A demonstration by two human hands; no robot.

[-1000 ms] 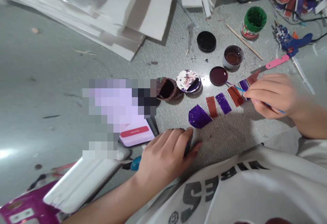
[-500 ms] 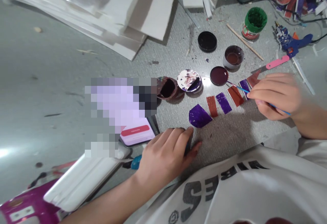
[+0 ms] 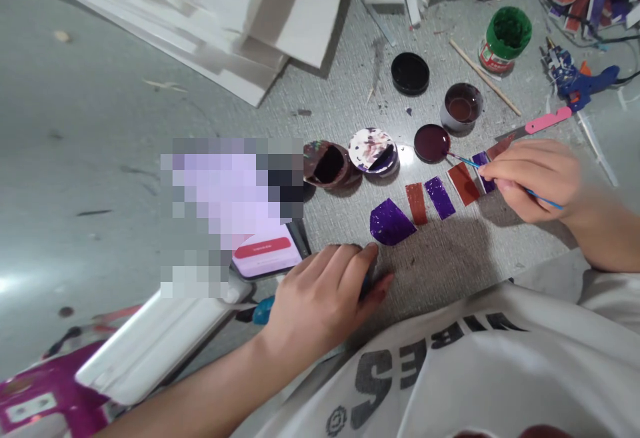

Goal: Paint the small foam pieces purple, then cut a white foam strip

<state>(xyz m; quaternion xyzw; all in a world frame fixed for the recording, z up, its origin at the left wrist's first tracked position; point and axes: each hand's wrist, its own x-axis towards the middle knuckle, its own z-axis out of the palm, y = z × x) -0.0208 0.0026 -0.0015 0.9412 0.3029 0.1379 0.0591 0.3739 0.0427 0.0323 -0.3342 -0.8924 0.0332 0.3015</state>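
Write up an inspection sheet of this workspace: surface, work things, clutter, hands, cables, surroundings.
Surface: grey textured table, flecked with scraps.
Work things: brush, tip at the edge of a lid with dark paint; row of purple and brown pieces.
Clutter: phone, glue gun, pink-handled knife, green jar.
Hands: right hand holds the brush; left hand beside a purple piece, palm hidden.
Cables: black cord at the glue gun.
Surroundings: white boards, upper left.

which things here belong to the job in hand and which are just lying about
In use, it seems:
thin blue brush, held in the right hand, tip at the lid's edge
lid with dark red paint
purple and brown-red pieces in a row

Probably just lying about:
phone
blue glue gun
pink-handled blade
wooden stick
white boards
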